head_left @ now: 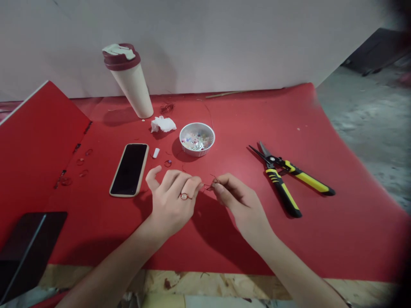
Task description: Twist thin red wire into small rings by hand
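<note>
Pinching thin wire (208, 187), left hand (171, 199) and right hand (239, 203), grips closed on it.

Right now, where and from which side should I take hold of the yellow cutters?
Take the cutters by the yellow-and-black handles, from the near right: they splay toward that side, while the blades point far left. The right hand, nearest, pinches a wire with the left hand.

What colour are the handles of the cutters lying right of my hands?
Yellow and black, banded near the pivot. The head view shows the cutters clearly.
</note>
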Tool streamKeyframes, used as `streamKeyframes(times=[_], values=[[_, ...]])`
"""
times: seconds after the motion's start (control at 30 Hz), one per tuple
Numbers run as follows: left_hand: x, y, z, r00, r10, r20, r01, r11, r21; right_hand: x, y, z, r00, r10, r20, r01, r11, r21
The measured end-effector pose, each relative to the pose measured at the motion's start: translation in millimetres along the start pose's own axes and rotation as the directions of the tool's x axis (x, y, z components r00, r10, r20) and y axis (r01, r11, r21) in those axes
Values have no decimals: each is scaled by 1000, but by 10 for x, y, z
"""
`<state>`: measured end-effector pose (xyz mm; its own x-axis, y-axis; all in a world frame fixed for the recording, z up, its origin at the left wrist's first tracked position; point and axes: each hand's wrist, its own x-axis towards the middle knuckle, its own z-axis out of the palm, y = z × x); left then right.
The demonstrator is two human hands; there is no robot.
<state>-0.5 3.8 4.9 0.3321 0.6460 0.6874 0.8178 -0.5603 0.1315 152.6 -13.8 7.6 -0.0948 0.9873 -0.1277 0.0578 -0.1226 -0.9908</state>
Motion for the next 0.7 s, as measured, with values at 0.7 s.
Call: streamKeyframes(times=[0.7], values=[[-172,161,-70,994,53,94,-47,997,-68,-103,73,130,944,-97,-316,53,988,-147]])
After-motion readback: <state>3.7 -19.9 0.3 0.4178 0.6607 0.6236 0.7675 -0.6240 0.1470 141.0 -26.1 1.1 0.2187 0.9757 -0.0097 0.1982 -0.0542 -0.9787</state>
